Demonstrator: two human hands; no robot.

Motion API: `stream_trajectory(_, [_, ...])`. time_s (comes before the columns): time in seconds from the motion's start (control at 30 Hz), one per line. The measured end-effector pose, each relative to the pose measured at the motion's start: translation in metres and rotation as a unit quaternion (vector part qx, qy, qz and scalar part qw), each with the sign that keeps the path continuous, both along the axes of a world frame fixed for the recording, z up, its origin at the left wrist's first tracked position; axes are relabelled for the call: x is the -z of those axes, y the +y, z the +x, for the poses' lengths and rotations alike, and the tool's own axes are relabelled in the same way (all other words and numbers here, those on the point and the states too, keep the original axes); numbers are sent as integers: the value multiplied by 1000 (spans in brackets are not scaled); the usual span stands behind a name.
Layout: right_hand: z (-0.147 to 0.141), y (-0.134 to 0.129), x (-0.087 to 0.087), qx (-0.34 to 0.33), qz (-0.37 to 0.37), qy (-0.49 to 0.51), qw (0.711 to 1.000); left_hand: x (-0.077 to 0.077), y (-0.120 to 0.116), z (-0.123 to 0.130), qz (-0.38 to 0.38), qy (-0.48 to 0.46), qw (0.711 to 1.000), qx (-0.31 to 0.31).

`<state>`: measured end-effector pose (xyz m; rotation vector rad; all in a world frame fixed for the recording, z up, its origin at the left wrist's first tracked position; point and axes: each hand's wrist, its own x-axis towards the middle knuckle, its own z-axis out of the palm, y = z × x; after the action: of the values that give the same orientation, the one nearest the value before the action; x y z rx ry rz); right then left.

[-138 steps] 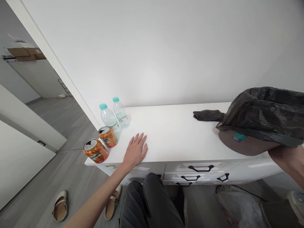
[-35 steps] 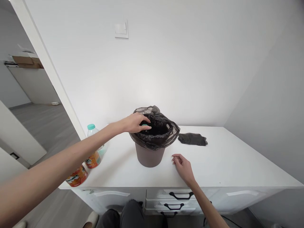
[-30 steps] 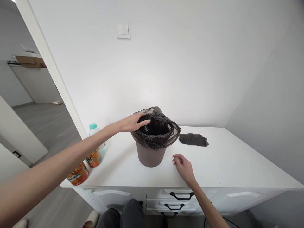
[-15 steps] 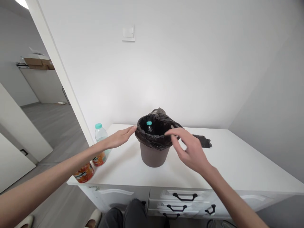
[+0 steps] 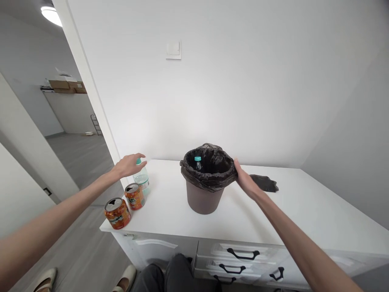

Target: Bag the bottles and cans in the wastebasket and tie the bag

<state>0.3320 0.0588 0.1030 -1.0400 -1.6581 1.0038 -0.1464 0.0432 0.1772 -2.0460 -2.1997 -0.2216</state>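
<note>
In the middle of the white cabinet top stands a brown trash bin, its rim wrapped in a black trash bag. Inside shows a bottle with a teal cap. My right hand lies along the bin's right side, touching the bag, its fingers straight and partly hidden. At the left, my left hand is at the top of a clear plastic bottle, thumb and fingers apart beside its teal cap; contact is unclear. Two opened orange soda cans, a nearer can and a farther can, stand in front of that bottle.
A flat piece of black plastic lies right of the bin. The cabinet top meets a white wall with a light switch. Below its front edge are drawers with black handles. A doorway opens at the left.
My left hand has left the bin's rim and moved left to the bottle. My right hand has gone from above the rim to the bin's right side. The view has shifted slightly.
</note>
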Motion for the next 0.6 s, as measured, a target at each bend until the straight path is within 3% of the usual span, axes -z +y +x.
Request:
stream_trajectory(0.07, [-1, -3, 31, -19, -48, 37, 998, 4, -4, -1, -22, -5, 1000, -13])
stream_trajectory(0.17, [-5, -15, 68, -29, -57, 32, 997, 12, -7, 1, -23, -12, 999, -34])
stream_trajectory(0.27, [-1, -28, 91, 1, -46, -8, 999, 18, -10, 3, -28, -36, 998, -50])
stream_trajectory(0.37, [14, -37, 112, 61, -36, -66, 995, 13, -13, 8, -6, -63, 997, -49])
stream_trajectory(0.43, [28, -40, 130, 96, -35, -110, 989, -2, -19, 19, 72, -84, 993, -30])
stream_trajectory(0.5, [41, -43, 150, 129, -32, -141, 981, -26, -29, 40, 193, -126, 973, 19])
stream_trajectory(0.6, [55, -43, 182, 189, -4, -171, 967, -74, -47, 90, 368, -217, 895, 128])
